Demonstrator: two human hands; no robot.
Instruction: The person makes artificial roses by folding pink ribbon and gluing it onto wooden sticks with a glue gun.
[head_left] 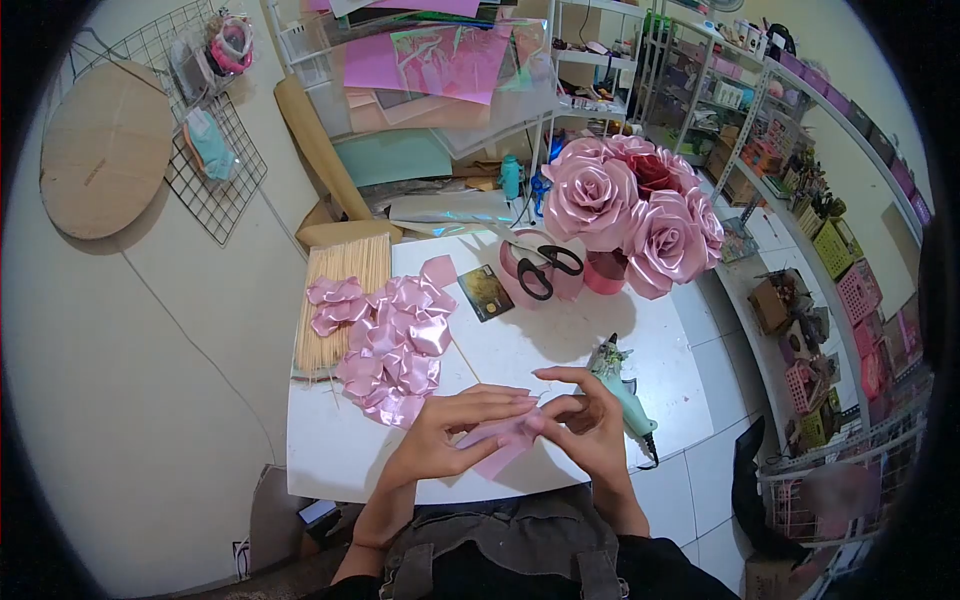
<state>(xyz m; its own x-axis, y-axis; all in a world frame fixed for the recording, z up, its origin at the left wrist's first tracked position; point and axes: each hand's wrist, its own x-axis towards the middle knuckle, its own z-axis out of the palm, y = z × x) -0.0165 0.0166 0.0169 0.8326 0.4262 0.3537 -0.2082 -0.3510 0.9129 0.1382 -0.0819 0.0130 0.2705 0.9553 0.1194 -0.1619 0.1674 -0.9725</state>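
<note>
Between my two hands, near the front edge of the white table (pixel 640 345), is a piece of pink ribbon (pixel 503 456). My left hand (pixel 450 430) has its fingers laid over the ribbon with the thumb beneath them. My right hand (pixel 580 420) pinches the ribbon's right end between thumb and fingers, its index finger raised. A mint glue gun (pixel 622 395) lies just right of my right hand. Loose pink satin petals (pixel 400 335) are piled to the left, partly over a bundle of thin wooden sticks (pixel 345 262). A thin stick (pixel 466 360) lies beyond my left hand.
Black-handled scissors (pixel 545 272) rest on a pink ribbon roll (pixel 520 262) at the back. Beside them are a small dark card (pixel 486 293) and large pink satin roses (pixel 650 215) in a pink pot (pixel 603 272). Shelves (pixel 745 260) with baskets line the right side.
</note>
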